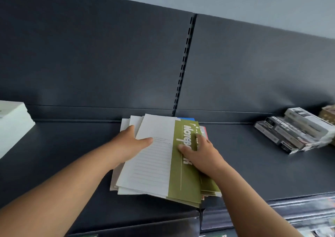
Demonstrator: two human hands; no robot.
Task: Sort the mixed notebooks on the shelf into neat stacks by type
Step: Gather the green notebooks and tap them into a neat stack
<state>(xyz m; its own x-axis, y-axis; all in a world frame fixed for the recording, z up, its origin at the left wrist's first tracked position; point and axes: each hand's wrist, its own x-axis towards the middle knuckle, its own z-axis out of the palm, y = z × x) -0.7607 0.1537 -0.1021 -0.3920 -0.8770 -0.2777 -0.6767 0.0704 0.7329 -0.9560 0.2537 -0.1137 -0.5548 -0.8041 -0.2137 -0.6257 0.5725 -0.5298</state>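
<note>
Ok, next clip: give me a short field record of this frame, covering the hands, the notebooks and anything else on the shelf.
setting: dark shelf
pile: mixed notebook pile, fanned and uneven
top notebook: white and olive-green cover, printed "Notebook"
left hand: thumb on the white half, fingers tucked under its left edge
right hand: fingers spread on the green band
left of pile: white stack at the frame edge
right of pile: dark and grey boxes, stacked aslant
task state: no separate stacks by type yet
</note>
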